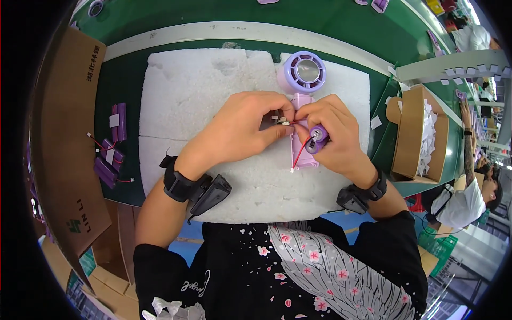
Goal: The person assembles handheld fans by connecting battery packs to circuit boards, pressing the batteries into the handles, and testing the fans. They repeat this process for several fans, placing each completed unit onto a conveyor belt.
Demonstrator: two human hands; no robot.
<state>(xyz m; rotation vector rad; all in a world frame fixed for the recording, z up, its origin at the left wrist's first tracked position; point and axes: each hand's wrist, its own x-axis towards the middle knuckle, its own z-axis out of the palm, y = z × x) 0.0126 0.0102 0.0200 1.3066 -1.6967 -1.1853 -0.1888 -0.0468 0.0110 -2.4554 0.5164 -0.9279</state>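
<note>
My left hand point(242, 125) is closed in a pinch on a small circuit board point(284, 122) with wires, just over the pink handle shell. My right hand point(338, 133) is closed round a purple cylindrical battery point(319, 134), from which a red wire runs down to a white plug point(292, 170). Its thumb and forefinger meet near the left fingertips, at the thin red wires by the board. Under both hands lies the pink handle shell point(306, 159), joined to a round lilac fan head point(303, 72). My fingers hide part of the board and shell.
A white foam board point(186, 96) lies under the work on the green table. Several wired purple batteries point(109, 165) lie to the left, beside a large cardboard box point(66, 138). At right stands a carton point(408, 136) of white slips. Another person point(464, 205) sits at far right.
</note>
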